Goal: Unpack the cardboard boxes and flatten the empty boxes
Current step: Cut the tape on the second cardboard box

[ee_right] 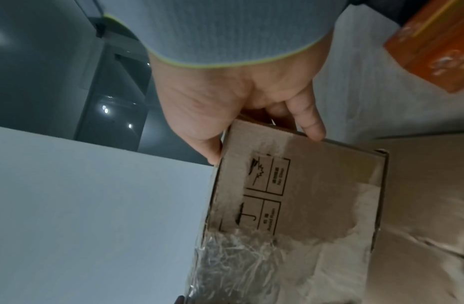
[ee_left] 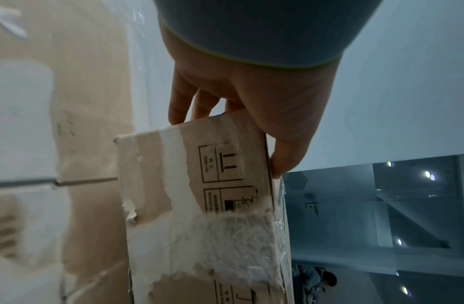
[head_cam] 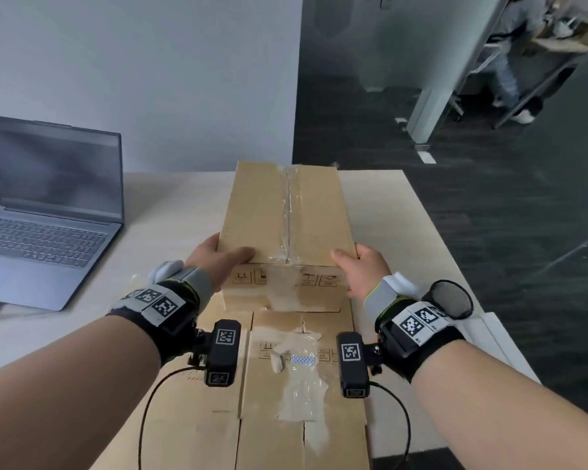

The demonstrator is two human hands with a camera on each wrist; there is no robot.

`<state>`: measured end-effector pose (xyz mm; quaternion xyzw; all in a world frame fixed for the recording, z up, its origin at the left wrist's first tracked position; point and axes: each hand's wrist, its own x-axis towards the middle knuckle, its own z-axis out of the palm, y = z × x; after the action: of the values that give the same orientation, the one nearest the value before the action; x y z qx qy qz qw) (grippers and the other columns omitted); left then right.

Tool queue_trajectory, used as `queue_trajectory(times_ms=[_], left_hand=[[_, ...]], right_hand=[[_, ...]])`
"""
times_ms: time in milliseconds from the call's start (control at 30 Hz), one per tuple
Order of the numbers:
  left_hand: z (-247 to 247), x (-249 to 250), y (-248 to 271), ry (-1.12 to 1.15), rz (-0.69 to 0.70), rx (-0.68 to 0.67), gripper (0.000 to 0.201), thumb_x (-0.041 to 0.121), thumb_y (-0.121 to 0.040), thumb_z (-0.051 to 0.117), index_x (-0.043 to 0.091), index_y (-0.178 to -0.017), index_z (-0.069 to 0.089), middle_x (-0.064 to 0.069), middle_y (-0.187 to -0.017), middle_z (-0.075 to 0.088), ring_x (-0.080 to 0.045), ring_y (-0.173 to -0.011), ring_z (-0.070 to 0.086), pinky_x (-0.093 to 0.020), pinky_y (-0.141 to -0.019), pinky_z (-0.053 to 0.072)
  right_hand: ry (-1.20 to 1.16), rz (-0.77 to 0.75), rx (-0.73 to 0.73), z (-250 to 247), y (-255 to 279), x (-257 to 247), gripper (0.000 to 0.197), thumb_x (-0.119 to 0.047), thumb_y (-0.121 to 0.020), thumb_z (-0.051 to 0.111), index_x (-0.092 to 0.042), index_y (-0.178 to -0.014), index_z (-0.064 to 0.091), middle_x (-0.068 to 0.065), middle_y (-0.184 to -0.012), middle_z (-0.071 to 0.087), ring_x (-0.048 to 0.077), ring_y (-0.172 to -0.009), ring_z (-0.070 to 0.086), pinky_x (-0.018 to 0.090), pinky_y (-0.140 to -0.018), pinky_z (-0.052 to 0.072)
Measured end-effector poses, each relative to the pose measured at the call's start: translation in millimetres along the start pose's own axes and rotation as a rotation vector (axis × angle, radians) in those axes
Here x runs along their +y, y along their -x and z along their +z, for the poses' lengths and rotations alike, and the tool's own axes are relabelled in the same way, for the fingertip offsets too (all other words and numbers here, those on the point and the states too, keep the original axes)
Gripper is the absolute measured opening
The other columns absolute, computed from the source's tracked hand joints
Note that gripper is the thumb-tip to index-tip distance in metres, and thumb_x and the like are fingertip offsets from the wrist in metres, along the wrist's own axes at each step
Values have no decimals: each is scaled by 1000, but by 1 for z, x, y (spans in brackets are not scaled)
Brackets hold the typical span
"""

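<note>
A closed cardboard box [head_cam: 286, 215] with clear tape along its top seam stands in the middle of the table, its near end over a flattened box [head_cam: 279, 395]. My left hand [head_cam: 218, 262] grips the box's near left corner, thumb on top and fingers down the side. My right hand [head_cam: 362, 269] grips the near right corner the same way. In the left wrist view the left hand [ee_left: 251, 115] clasps the end face of the box [ee_left: 199, 205], which bears handling symbols and torn tape. The right wrist view has the right hand [ee_right: 241, 107] clasping the box [ee_right: 298, 195].
An open grey laptop [head_cam: 48, 212] sits at the table's left. The flattened cardboard carries a scrap of tape with a blue-and-white label [head_cam: 302, 361]. An orange box [ee_right: 433, 45] lies to the right. Dark floor lies beyond the table's right edge [head_cam: 431, 225]. A person [head_cam: 520, 56] stands far back.
</note>
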<state>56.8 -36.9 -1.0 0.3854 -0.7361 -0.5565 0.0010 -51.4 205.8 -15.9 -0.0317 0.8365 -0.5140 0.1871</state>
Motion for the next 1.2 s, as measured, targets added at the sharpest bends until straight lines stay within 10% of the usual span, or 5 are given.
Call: queue_trajectory(times_ms=[367,533,767,1000,1200], left_hand=[[-36,-48,19,-355,-76,-96,68,35,-80,81,17,-135,45,-4,-105,66,-24,-93,64,-38,-77,53],[-10,-18,28,-682,353,-26,104,29,-75,83,33,-158,21,0,-166,24,-29,-146,34,-52,-116,37],[89,32,73,-822,831,-241,55,40,-83,69,41,-136,51,14,-156,39,-17,-143,36,-42,-113,32],[222,35,63,-1287,918,-544,85,36,-80,67,42,-152,22,11,-168,7,-26,-152,21,-50,-109,42],[310,38,48,-1732,994,-589,113,34,-85,71,48,-155,-16,4,-165,-32,-30,-153,-24,-73,-114,10]], right_hand=[[113,134,-20,52,58,24,35,-33,-95,59,-17,-126,57,0,-107,69,21,-93,64,31,-80,49],[194,29,36,19,73,38,53,-38,-97,60,-25,-146,46,-7,-134,59,15,-120,57,31,-99,45],[427,42,346,-87,82,87,59,-54,-80,62,-35,-135,56,-6,-132,59,19,-120,55,38,-102,46],[838,497,94,-193,83,176,119,-86,-56,58,-55,-152,-5,-2,-167,-13,32,-154,-3,64,-114,22],[849,480,-113,-215,51,209,126,-83,-57,61,-59,-144,-26,-1,-162,-32,41,-152,-6,68,-113,23]])
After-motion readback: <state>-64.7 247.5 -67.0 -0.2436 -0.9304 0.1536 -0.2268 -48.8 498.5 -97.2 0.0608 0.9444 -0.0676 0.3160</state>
